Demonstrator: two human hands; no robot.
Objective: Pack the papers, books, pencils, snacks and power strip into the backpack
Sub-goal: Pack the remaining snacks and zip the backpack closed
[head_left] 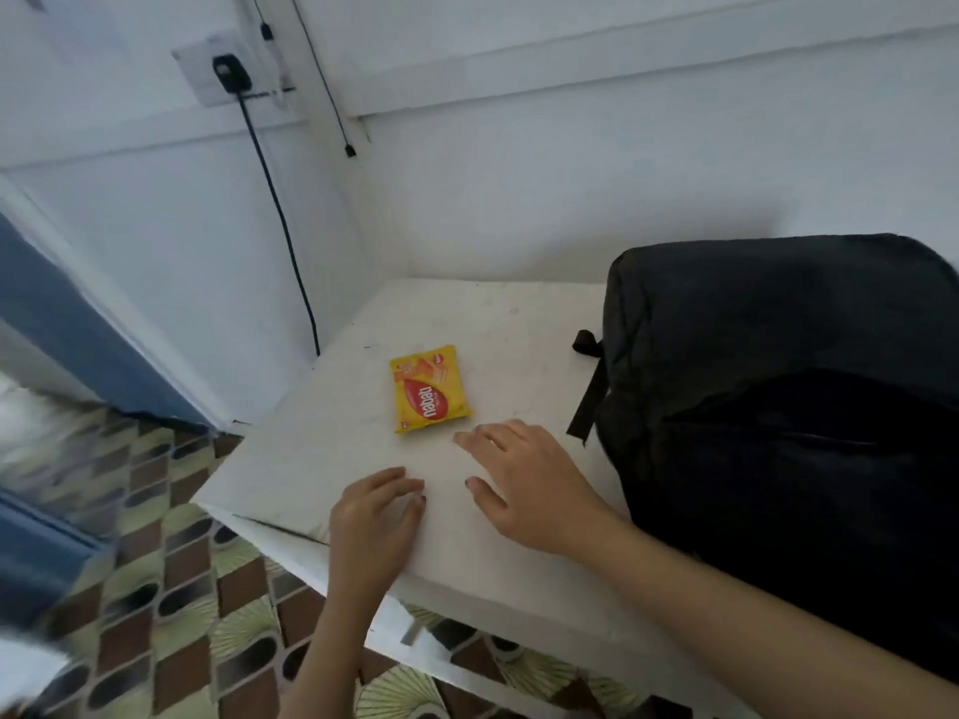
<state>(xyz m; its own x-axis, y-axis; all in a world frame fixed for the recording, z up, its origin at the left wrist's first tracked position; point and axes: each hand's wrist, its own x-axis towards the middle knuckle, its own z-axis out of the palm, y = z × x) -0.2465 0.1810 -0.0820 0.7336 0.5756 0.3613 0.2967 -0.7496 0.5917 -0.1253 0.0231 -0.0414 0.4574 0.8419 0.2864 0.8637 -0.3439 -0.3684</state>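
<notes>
A yellow snack packet (429, 387) with a red logo lies flat on the white table (322, 448), left of the middle. The black backpack (789, 386) lies on the table's right side, with a strap hanging at its left edge. My right hand (534, 485) hovers over the table just below and right of the packet, fingers spread, holding nothing. Nearer the table's front edge, my left hand (376, 516) has loosely curled fingers and is empty. No papers, books, pencils or power strip are in view.
A black cable (283, 215) runs from a wall socket (231, 72) down behind the table's far left corner. A second thin cable hangs beside it. Patterned floor tiles (171, 589) lie left of and below the table. A blue door edge stands at the left.
</notes>
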